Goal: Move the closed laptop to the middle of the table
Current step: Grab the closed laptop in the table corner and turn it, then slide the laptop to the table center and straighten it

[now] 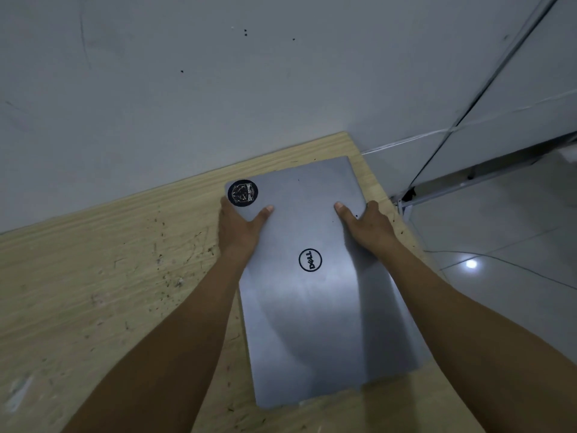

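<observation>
Head view shows both hands clasping the closed laptop (315, 285) by its long sides. Left hand (239, 228) grips the left edge, thumb on the lid, just below a round black sticker (242, 192). Right hand (368, 228) grips the opposite edge, thumb on the lid too. Between and below the two grips sits the round logo (310, 260). Beneath the grips lies the wooden table (109, 276), the laptop at its right end by the far corner, near the grey wall (187, 89).

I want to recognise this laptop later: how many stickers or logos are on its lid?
2: a round black sticker at the lid's far left corner, and a circled logo near the middle of the laptop.
</observation>
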